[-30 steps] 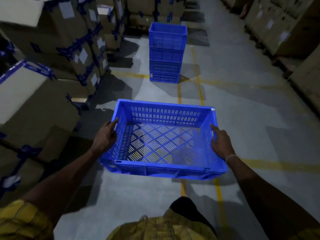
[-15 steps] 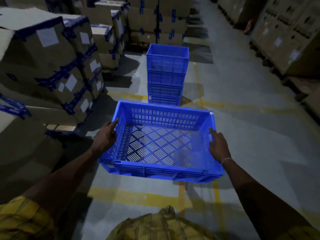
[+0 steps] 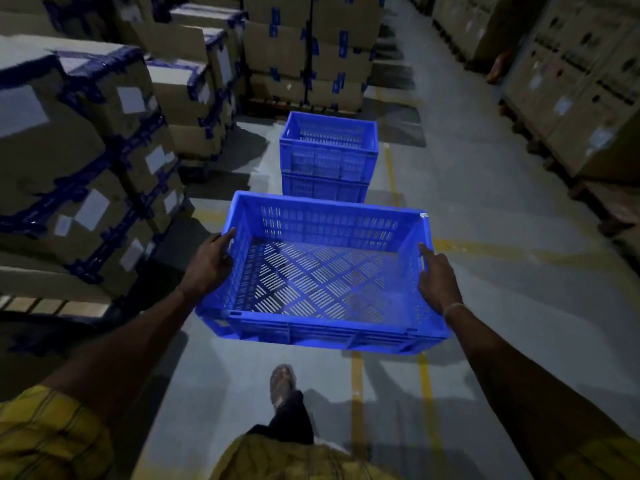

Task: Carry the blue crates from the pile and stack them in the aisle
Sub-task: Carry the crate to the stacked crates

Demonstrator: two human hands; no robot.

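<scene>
Overhead, blue crate (image 3: pixel 322 282) gripped at both side rims by left hand (image 3: pixel 207 263) and right hand (image 3: pixel 437 277), crate stack (image 3: pixel 328 157) just ahead, open aisle floor (image 3: pixel 485 244) rightward

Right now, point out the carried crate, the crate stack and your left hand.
carried crate (image 3: pixel 322 285), head view, slotted floor inside.
crate stack (image 3: pixel 328 157), head view, front wall of the top crate.
left hand (image 3: pixel 207 265), head view, back of the hand.
</scene>
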